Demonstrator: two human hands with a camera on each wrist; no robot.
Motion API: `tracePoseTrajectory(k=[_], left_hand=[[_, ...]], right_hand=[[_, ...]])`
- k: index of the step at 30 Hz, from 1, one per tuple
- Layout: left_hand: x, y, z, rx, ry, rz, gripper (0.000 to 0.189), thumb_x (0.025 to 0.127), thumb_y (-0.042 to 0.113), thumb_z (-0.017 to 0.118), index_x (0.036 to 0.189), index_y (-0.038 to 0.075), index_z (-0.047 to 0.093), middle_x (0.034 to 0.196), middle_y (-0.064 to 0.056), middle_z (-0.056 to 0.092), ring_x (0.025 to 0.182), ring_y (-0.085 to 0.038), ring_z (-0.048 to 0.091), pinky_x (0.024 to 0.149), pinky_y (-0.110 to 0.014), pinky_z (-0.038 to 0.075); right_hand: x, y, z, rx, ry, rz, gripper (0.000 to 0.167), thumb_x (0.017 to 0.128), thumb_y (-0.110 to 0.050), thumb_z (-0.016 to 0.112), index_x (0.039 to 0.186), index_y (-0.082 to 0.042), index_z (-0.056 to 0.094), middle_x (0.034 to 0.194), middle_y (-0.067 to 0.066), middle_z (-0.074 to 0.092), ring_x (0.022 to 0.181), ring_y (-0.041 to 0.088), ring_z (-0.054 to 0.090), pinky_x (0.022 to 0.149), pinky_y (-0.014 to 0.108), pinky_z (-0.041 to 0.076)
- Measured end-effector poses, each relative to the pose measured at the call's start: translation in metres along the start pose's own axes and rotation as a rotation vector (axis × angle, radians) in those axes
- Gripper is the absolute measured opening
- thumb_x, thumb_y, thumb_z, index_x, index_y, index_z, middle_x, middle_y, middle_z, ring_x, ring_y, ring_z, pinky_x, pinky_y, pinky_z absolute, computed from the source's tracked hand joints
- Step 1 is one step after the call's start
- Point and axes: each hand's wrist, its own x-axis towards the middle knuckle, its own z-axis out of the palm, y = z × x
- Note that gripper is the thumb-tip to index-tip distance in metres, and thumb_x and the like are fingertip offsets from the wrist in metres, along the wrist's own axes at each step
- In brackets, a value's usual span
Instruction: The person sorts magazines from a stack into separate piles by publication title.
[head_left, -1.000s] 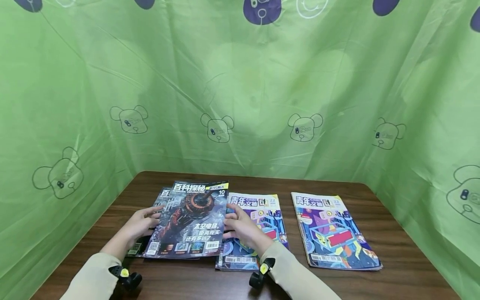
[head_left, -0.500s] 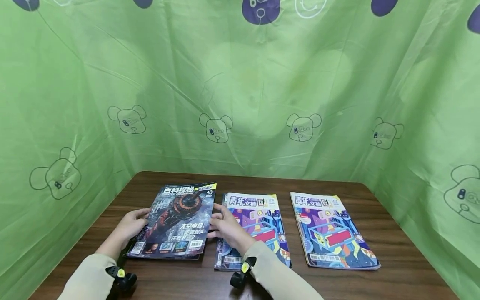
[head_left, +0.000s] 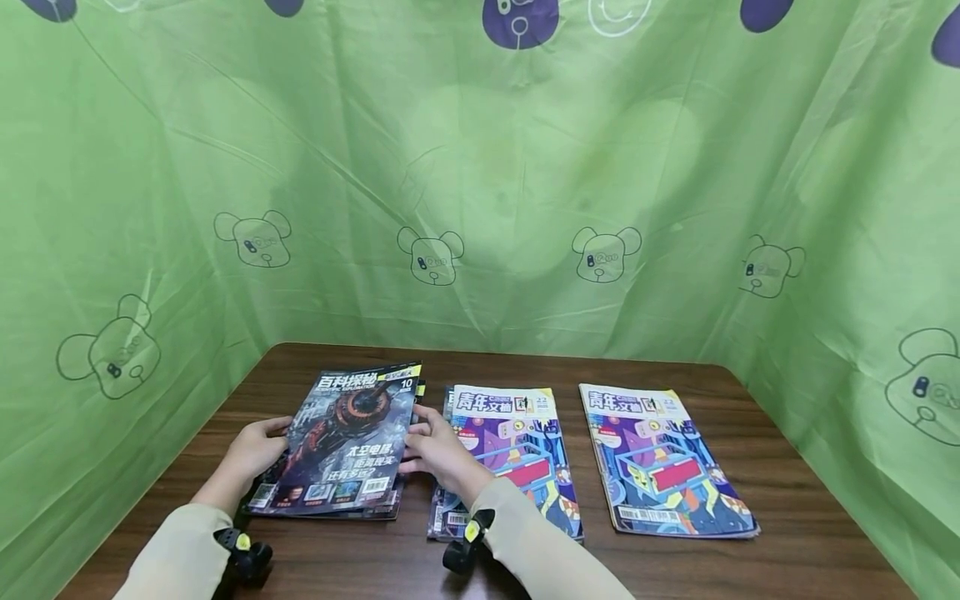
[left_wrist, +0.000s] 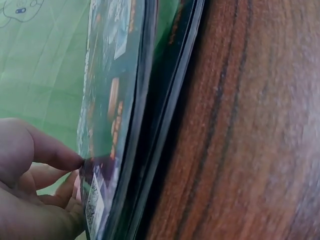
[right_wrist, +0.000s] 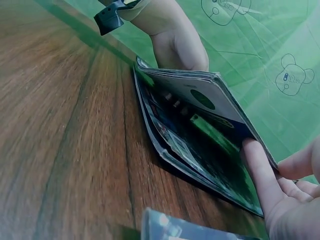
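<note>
A dark magazine (head_left: pixel 348 437) with a black-and-orange machine on its cover is at the left of the table in the head view. My left hand (head_left: pixel 257 454) pinches its left edge, with thumb and fingertips meeting there in the left wrist view. On the opposite edge, my right hand (head_left: pixel 444 454) grips it, some fingers beneath. Another dark magazine (right_wrist: pixel 220 187) lies under it on the table. The right wrist view shows a wedge-shaped gap between the two, the upper one tilted with its right side raised. Most of the lower cover is hidden.
Beside my right forearm lies a purple-blue magazine (head_left: pixel 528 450), with a dark corner showing from under its left side. A similar purple magazine (head_left: pixel 667 467) lies further right on the brown wooden table (head_left: pixel 810 533). Green printed cloth (head_left: pixel 510 308) hangs behind and on both sides.
Both hands have carried the dark magazine left and slightly down, over the other dark one. The middle purple magazine is now less covered. The right purple magazine stays in place.
</note>
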Motion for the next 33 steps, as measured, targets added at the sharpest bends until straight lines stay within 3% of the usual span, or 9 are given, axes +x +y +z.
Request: tracePoseTrajectory(k=[12,17,22,33], left_hand=[[0.001,-0.006,-0.001,-0.001,-0.009,-0.009,0.062,0.081,-0.002,0.052,0.14,-0.018,0.043,0.131,-0.037,0.052,0.103,-0.035,0.051,0.073,-0.028,0.046],[0.001,-0.005,-0.002,-0.007,-0.015,-0.019,0.061,0.083,-0.002,0.051,0.141,-0.018,0.042,0.132,-0.037,0.051,0.105,-0.036,0.052,0.074,-0.028,0.047],[-0.001,-0.002,-0.002,0.006,-0.022,-0.033,0.06,0.084,-0.002,0.049,0.142,-0.017,0.04,0.135,-0.038,0.047,0.107,-0.037,0.049,0.076,-0.029,0.045],[-0.001,0.002,0.001,0.072,-0.005,-0.041,0.057,0.088,0.0,0.044,0.143,-0.015,0.041,0.138,-0.039,0.044,0.109,-0.04,0.047,0.084,-0.041,0.044]], right_hand=[[0.001,-0.002,0.0,-0.038,0.0,0.023,0.064,0.093,0.009,0.052,0.152,0.011,0.026,0.122,0.023,0.052,0.088,0.029,0.062,0.078,0.039,0.061],[0.001,-0.003,-0.001,-0.084,0.005,0.014,0.063,0.089,0.011,0.051,0.147,0.019,0.027,0.13,0.031,0.053,0.102,0.032,0.064,0.086,0.04,0.059],[-0.002,-0.006,-0.003,-0.13,0.007,0.021,0.056,0.093,0.006,0.048,0.143,0.022,0.031,0.141,0.036,0.045,0.116,0.037,0.058,0.097,0.044,0.053],[-0.01,-0.019,-0.009,-0.302,-0.026,0.027,0.06,0.091,-0.005,0.054,0.147,0.012,0.039,0.148,0.028,0.042,0.124,0.038,0.054,0.101,0.046,0.05]])
